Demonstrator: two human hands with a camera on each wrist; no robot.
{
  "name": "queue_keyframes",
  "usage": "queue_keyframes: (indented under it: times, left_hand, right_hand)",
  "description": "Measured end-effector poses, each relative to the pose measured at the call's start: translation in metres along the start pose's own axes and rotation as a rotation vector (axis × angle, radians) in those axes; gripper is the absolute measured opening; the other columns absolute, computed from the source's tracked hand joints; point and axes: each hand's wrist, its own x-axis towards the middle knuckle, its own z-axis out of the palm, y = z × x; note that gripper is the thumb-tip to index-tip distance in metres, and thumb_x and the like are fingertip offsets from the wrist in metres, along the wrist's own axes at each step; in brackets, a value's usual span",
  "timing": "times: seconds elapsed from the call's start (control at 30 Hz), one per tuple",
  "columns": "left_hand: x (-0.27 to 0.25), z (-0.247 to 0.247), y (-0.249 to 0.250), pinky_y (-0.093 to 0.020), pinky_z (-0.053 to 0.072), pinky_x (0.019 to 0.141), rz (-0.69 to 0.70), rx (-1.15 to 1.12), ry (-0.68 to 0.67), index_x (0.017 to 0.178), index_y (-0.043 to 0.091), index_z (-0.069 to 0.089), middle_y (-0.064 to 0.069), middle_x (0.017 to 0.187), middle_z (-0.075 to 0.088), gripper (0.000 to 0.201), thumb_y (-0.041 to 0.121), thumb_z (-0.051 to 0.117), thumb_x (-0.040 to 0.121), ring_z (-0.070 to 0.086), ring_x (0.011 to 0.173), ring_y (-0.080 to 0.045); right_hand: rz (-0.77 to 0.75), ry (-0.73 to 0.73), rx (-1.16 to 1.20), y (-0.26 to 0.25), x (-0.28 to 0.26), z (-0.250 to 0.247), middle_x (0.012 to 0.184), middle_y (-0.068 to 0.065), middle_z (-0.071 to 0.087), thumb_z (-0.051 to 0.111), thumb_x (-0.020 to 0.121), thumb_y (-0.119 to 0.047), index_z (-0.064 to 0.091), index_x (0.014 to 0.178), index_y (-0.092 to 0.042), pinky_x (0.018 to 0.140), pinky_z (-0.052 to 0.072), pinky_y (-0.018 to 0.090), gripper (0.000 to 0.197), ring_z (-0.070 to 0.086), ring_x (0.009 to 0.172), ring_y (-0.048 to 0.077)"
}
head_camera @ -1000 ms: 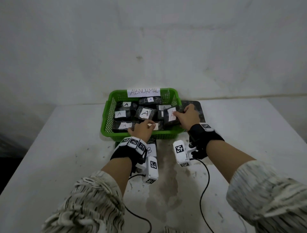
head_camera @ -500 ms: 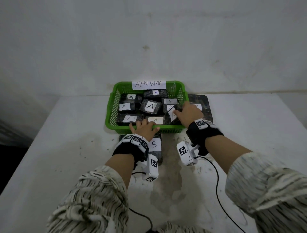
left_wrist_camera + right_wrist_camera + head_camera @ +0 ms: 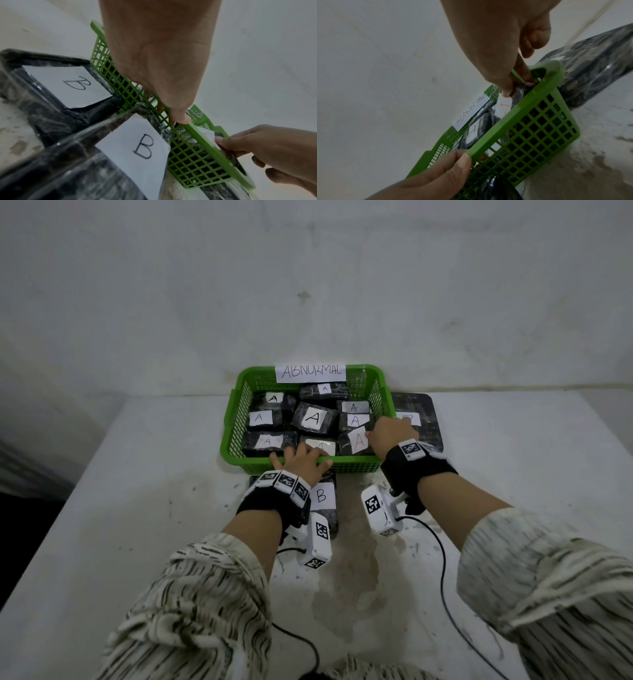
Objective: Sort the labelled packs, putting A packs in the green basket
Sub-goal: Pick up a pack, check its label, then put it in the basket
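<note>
At the centre of the head view, a green basket (image 3: 356,466) packed with A-labelled packs sits on a white table (image 3: 137,508). The left hand (image 3: 301,462) rests over the basket's near rim, fingers reaching inside. The right hand (image 3: 388,436), wrist angled left, pinches a tilted A pack (image 3: 354,441) at the basket's lower right corner.

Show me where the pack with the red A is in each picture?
Head: the red-A pack leans at the green basket's near right corner, held by the right hand.
Left wrist: only a sliver of its label shows over the rim, at right.
Right wrist: its label sits mid-frame, below the thumb.
Shared landmark: the basket's rim.
</note>
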Motion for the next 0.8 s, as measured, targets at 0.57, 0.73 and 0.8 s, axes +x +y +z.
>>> queue_keyframes:
  times: [0.57,0.73,0.8]
  left_hand:
    - [0.000,-0.008,0.002,-0.057,0.014,0.111,-0.033,0.110,-0.074,0.135,0.024,0.041,-0.012,0.149,0.028,0.050,0.053,0.025,0.097,0.021,0.137,-0.035]
    - [0.000,-0.008,0.003,-0.057,0.012,0.111,-0.041,0.113,-0.075,0.135,0.025,0.041,-0.014,0.149,0.027,0.051,0.053,0.025,0.097,0.021,0.138,-0.035]
    - [0.000,-0.008,0.003,-0.057,0.012,0.111,-0.044,0.115,-0.074,0.135,0.025,0.041,-0.014,0.149,0.028,0.050,0.053,0.024,0.097,0.021,0.138,-0.035]
  right_hand:
    - [-0.059,-0.040,0.030,0.008,0.018,-0.004,0.110,0.017,0.065,0.056,0.091,-0.013,0.060,0.106,-0.005,0.073,0.044,0.033,0.018,0.062,0.098,0.034]
    - [-0.083,-0.041,0.004,0.011,0.019,-0.002,0.110,0.016,0.065,0.055,0.091,-0.015,0.061,0.111,-0.007,0.075,0.046,0.034,0.023,0.062,0.099,0.033]
    - [-0.096,-0.035,-0.057,0.010,0.019,0.001,0.109,0.015,0.065,0.055,0.091,-0.015,0.058,0.110,-0.008,0.072,0.044,0.033,0.020,0.062,0.098,0.032]
